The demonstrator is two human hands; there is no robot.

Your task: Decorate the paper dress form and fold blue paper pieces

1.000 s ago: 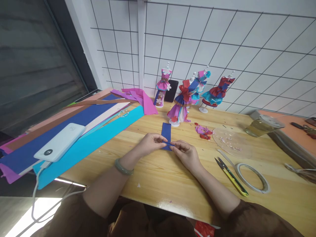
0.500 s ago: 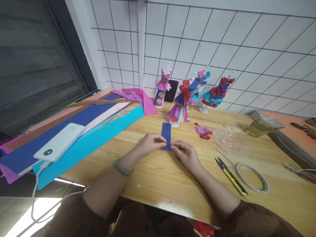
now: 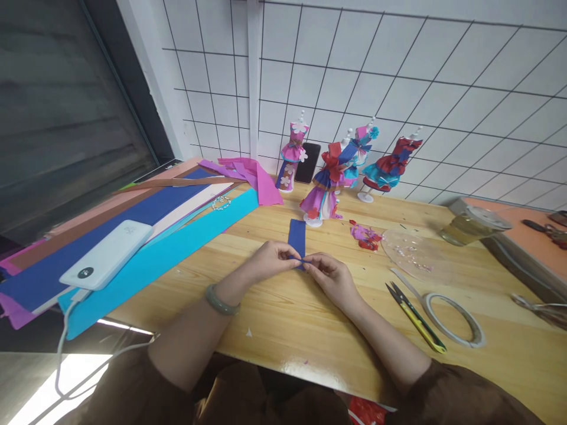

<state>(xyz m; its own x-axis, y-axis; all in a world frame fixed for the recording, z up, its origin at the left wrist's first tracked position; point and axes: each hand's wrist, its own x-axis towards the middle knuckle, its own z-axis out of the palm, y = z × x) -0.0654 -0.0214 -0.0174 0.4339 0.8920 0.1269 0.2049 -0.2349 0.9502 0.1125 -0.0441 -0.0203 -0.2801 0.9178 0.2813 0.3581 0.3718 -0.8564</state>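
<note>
Seen from above, a person sits at a pale wooden surface (image 3: 283,330) set against a white wall with a black wire grid (image 3: 398,88). Both hands meet at the middle of the surface. The left hand (image 3: 268,260) and right hand (image 3: 330,276) each pinch the near end of a dark blue paper strip (image 3: 297,236) between thumb and fingertips, the fingers closed tight on it and the two hands almost touching. The strip lies flat on the surface and runs away from the person. A green bangle (image 3: 220,301) sits on the left wrist.

To the left lie long sheets of coloured paper (image 3: 168,248) in turquoise, dark blue, pink and brown, with a white power bank (image 3: 106,254) on top and its cable hanging over the edge. At the back stand four small paper dresses (image 3: 325,183) on stands, with a dark phone (image 3: 307,163) leaning against the wall among them. To the right of the hands lie yellow-handled snips (image 3: 416,319), a tape ring (image 3: 452,319), a clear plastic dish (image 3: 414,251) and a lidded jar (image 3: 472,223), all apart from the hands.
</note>
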